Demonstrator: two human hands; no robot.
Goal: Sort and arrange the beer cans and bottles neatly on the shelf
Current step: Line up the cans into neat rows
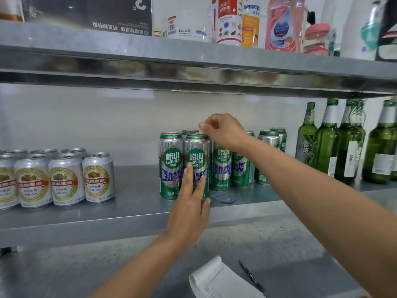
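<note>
Several tall green-and-silver Laoshan cans (170, 164) stand in a cluster at the middle of the steel shelf (133, 207). My left hand (191, 194) lies flat with straight fingers against the front of one front-row can (196, 153). My right hand (223, 130) hovers with curled fingers over the tops of the cans behind it, and whether it holds a can top is hidden. Short silver Yanjing cans (64, 179) stand grouped at the left. Green glass bottles (326, 143) stand at the right end.
The upper shelf (193, 61) hangs low overhead, loaded with cleaning bottles and a dark box. On the counter below the shelf lie a notepad (221, 280) and a pen (250, 276). Bare shelf shows between the two can groups.
</note>
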